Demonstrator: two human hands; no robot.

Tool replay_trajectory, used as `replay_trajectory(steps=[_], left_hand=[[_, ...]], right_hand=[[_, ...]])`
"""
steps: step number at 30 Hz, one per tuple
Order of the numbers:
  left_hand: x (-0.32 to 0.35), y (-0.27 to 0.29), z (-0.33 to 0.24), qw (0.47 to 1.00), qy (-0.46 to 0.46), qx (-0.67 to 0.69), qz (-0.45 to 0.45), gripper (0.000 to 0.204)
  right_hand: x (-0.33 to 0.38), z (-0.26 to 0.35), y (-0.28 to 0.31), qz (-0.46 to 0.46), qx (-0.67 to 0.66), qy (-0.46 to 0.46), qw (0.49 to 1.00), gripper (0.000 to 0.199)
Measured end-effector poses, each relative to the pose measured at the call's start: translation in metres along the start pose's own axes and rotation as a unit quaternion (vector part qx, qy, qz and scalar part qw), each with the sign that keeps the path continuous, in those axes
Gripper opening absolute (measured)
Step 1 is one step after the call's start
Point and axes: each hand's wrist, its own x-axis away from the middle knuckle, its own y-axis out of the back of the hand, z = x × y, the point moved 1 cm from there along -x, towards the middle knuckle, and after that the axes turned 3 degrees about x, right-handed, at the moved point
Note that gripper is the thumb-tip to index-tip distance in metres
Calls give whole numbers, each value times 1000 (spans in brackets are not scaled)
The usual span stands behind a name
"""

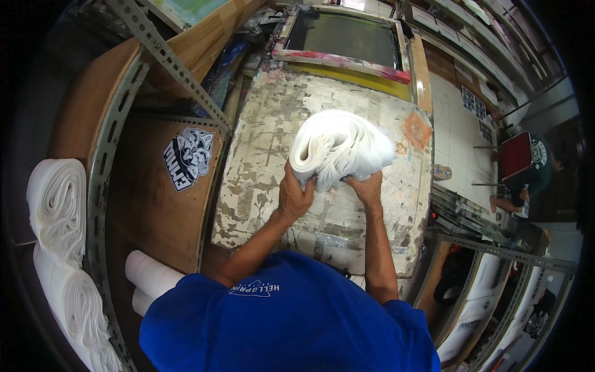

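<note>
A thick, loosely rolled bundle of white fabric (pixel 341 139) with frayed edges is on or just over the paint-worn table (pixel 260 180); I cannot tell whether it touches the top. My left hand (pixel 296 193) grips its near left end, thumb turned inward. On the near right side my right hand (pixel 365 188) holds the same bundle, its fingers partly hidden beneath the cloth. To the right of the bundle lies a flat orange plastic packet (pixel 416 131), with orange rubber bands (pixel 401 147) beside it.
A framed printing screen (pixel 344 38) lies at the table's far end. More white fabric rolls (pixel 59 204) sit on the left beside a slotted metal post (pixel 105 136). Shelving (pixel 471 297) stands at the lower right. Another person (pixel 536 164) is far right near a red chair (pixel 515 154).
</note>
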Motion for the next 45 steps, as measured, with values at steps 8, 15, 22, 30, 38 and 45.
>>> replay_trajectory(steps=[8, 15, 22, 30, 38, 45], left_hand=[[9, -17, -19, 996, -79, 44, 27, 114], [2, -46, -6, 995, -36, 43, -77, 125], [-8, -41, -13, 992, -80, 26, -91, 144], [-13, -54, -32, 985, -12, -64, -158, 140], [-18, -51, -2, 981, -18, -38, -190, 133], [-15, -50, 9, 983, -2, -55, -177, 131]], right_hand=[[22, -10, -23, -74, 32, 96, 992, 75], [41, 8, -42, -95, 134, 191, 968, 66], [53, -33, -83, -197, 167, 186, 948, 79], [56, -31, -85, -191, 185, 194, 944, 64], [49, -11, -55, -84, 100, 169, 977, 94], [24, -30, -44, -10, 176, 120, 977, 118]])
